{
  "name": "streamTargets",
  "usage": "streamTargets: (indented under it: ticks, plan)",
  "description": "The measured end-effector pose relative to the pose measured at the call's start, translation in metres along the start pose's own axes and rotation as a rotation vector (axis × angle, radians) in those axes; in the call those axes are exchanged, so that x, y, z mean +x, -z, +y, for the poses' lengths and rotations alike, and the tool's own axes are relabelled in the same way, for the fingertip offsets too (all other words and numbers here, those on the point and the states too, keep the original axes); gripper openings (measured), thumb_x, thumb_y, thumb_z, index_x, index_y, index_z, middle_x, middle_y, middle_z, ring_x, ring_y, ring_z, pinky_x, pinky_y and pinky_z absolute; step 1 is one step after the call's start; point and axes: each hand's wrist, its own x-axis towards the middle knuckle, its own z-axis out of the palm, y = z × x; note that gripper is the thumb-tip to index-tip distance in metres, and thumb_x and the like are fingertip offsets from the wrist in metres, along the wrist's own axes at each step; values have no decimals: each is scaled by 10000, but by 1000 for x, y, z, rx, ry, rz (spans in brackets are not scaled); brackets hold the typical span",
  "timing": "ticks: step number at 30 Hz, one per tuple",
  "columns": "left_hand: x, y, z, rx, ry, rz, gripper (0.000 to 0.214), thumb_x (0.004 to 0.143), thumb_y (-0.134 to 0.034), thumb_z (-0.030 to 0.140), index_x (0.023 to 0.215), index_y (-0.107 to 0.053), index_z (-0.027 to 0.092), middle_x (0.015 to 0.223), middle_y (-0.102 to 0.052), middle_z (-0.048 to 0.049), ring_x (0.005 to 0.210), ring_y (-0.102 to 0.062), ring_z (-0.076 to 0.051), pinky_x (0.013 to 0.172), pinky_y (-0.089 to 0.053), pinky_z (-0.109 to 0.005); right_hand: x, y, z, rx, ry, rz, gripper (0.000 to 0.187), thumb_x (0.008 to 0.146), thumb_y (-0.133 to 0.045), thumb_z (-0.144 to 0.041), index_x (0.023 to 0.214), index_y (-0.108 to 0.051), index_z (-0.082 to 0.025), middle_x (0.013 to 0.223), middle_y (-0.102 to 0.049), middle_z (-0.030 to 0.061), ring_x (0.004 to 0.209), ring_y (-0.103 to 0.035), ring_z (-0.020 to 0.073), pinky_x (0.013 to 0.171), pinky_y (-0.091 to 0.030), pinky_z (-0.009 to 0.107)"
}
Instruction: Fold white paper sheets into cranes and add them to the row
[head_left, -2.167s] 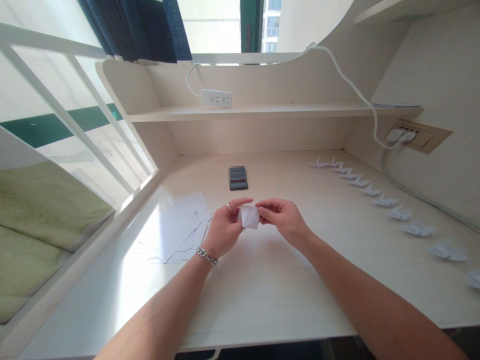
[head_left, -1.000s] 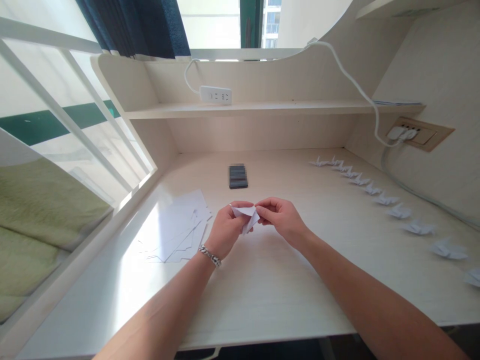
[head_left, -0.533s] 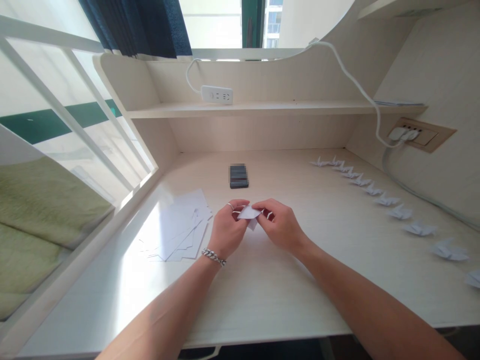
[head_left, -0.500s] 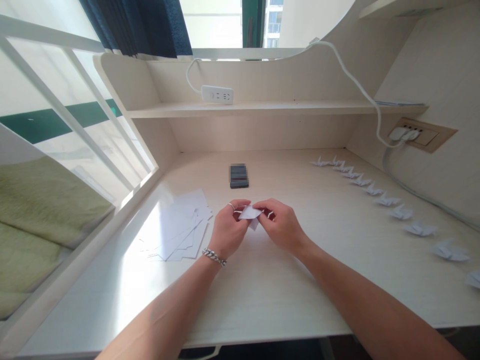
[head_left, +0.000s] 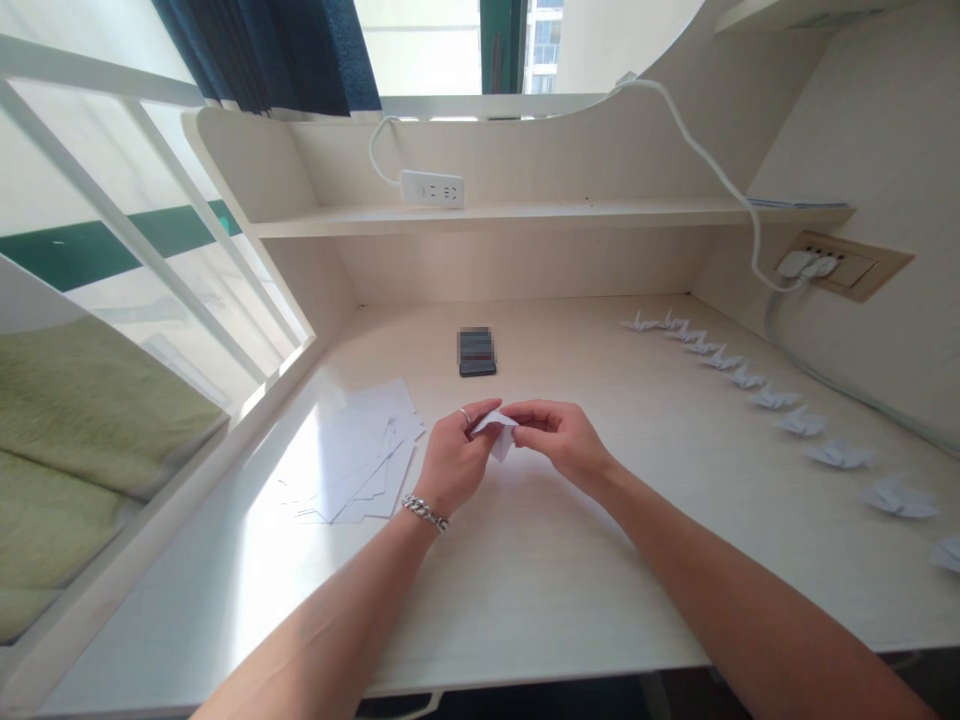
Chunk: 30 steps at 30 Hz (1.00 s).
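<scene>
A small folded piece of white paper (head_left: 501,442) is held between my two hands above the middle of the desk. My left hand (head_left: 457,455), with a ring and a chain bracelet, pinches its left side between thumb and fingers. On the other side, my right hand (head_left: 561,437) is closed on the paper's right edge with thumb and fingertips. Part of the paper hides behind the fingers. Flat white sheets (head_left: 360,440) lie in a loose stack left of my left hand.
Several folded paper cranes (head_left: 801,422) stand in a curved row along the right side. A dark, blurred object (head_left: 478,352) lies beyond my hands. A white power strip (head_left: 433,189) sits on the shelf (head_left: 555,214). A cable (head_left: 712,165) runs to the wall socket (head_left: 851,268).
The folded paper has tilted, so its lower flap shows more. My right hand's fingers and thumb have shifted along its edge. My left hand has barely moved.
</scene>
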Motion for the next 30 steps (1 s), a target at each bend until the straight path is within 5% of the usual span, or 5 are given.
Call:
streamTargets:
  ticks: [6,15,25,30]
  plan:
    - [-1,1,4,-6,45,-41,317,820,-613,284,1082,-728,148,933,-766,-84,873,-698,-232,779,-536,-332,2,4,-1,225,-142,-80,279,746,-735,-382,935,-777,-181,871,-728,66,779,-640,161,759,-526,334]
    - [-2,2,5,38,-25,-98,221,843,-609,325,901,-772,186,1148,-729,-68,989,-692,-252,835,-521,-326,5,4,9,141,-71,-61,313,682,-811,-379,923,-765,-185,827,-724,41,709,-616,136,686,-521,305]
    - [-1,2,-1,97,-82,-188,229,856,-608,307,962,-772,188,1189,-715,-79,1059,-670,-261,892,-497,-331,3,2,8,-81,46,16,263,699,-792,-374,884,-762,-188,769,-725,36,649,-611,145,618,-492,290]
    - [-2,-1,1,-31,24,-202,432,817,-657,297,1210,-666,117,1125,-727,-132,950,-694,-250,816,-537,-347,1,-1,5,-171,116,90,173,742,-753,-340,831,-770,-192,767,-732,40,700,-635,168,652,-494,295]
